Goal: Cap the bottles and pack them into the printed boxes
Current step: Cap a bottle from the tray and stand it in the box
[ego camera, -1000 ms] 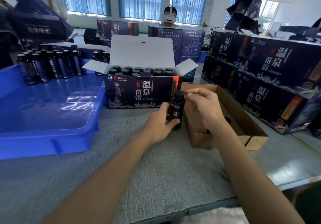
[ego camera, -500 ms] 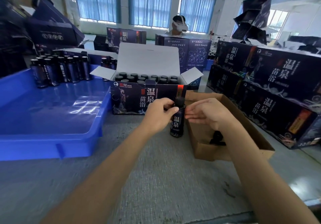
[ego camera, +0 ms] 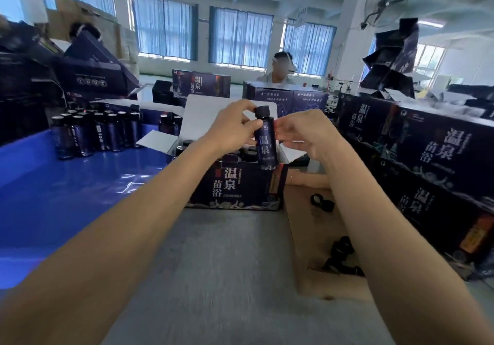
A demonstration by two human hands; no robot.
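A small dark capped bottle [ego camera: 265, 141] with white characters hangs above the open printed box [ego camera: 240, 186]. My left hand [ego camera: 232, 128] pinches its neck and black cap from the left. My right hand [ego camera: 302, 133] sits just right of the bottle, fingers loosely curled, fingertips near its side; contact is unclear. Several capped bottles stand inside the box, mostly hidden by my left forearm. More bottles [ego camera: 96, 130] stand in a group on the blue tray [ego camera: 66, 192].
A shallow cardboard tray [ego camera: 310, 243] at the right holds loose black caps [ego camera: 342, 259]. Stacked printed boxes [ego camera: 427, 157] line the right side. More boxes and a seated person [ego camera: 278, 71] are behind. Grey table surface [ego camera: 227, 277] lies in front.
The bottle has risen from the table beside the cardboard tray to above the open printed box, carried by my left hand. My right hand went up with it.
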